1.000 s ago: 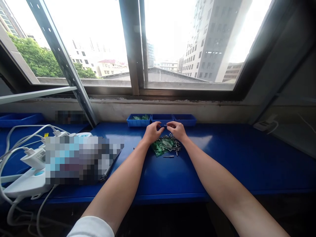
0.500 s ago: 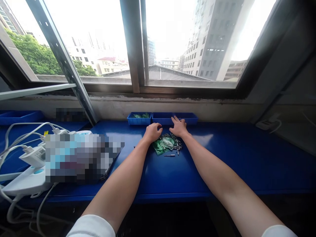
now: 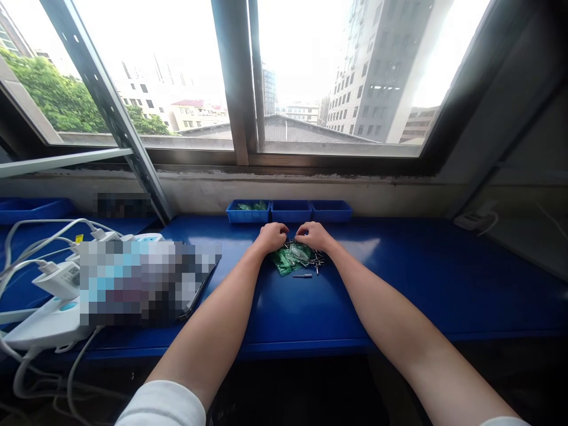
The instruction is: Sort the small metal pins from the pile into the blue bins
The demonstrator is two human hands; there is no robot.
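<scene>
A small heap of thin metal pins, which look like pop rivets (image 3: 318,261), lies on the blue table together with green plastic bags (image 3: 284,260). My left hand (image 3: 271,238) is at the heap's back left edge, its fingers curled together. Opposite it, my right hand (image 3: 314,236) bends over the back of the heap with thumb and fingers pinched. Whatever is between the fingertips of either hand is too small or hidden to name. One loose pin (image 3: 302,276) lies apart, just in front of the heap.
Behind the hands, three blue bins stand in a row against the wall: a left bin (image 3: 248,218) with green bags in it, a middle bin (image 3: 291,216) and a right bin (image 3: 332,216). White chargers and cables on a power strip (image 3: 39,328) crowd the left, beside a blurred-out object.
My right hand has come back from the bins to the heap, and its spread fingers have closed into a pinch. The left hand stays about where it was. The view has shifted slightly.
</scene>
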